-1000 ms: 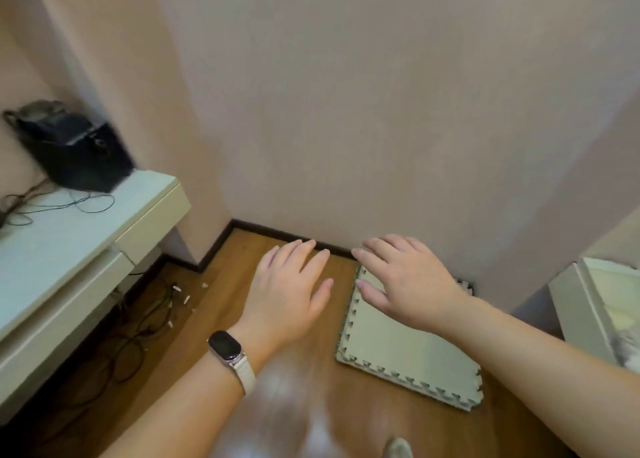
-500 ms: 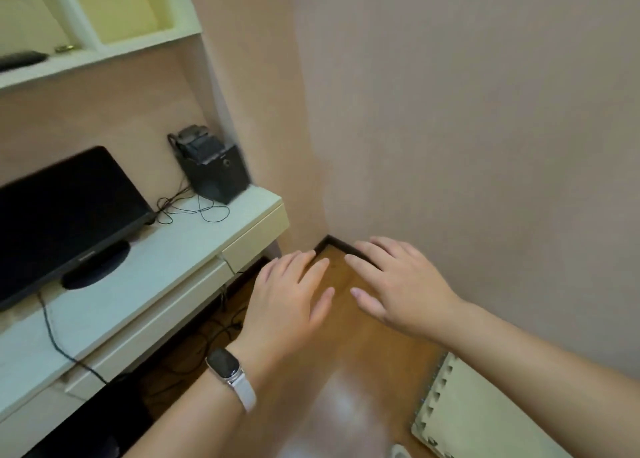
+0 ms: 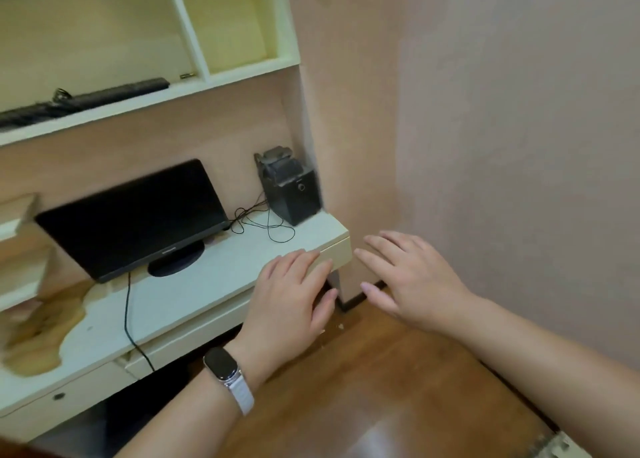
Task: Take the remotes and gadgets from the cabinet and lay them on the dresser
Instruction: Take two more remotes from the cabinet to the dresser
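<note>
Currently | left hand point(image 3: 291, 295) flat, fingers spread, empty, 6 o'clock by tabletop point(image 3: 194, 295) corner | right hand point(image 3: 412, 281) spread, empty, 4 o'clock | black remote point(image 3: 114, 94) lies on cabinet shelf point(image 3: 138, 107), 10 o'clock

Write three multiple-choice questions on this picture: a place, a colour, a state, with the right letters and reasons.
1. Where is the long black remote? A. on the shelf above the monitor B. on the floor C. in a hand
2. Colour of the watch strap? A. red B. white C. green
3. The left hand and the right hand are: A. gripping remotes B. holding a cable C. open, empty
1 A: it lies on the shelf board. 2 B: the strap on the left wrist is white. 3 C: both are spread, nothing held.
</note>
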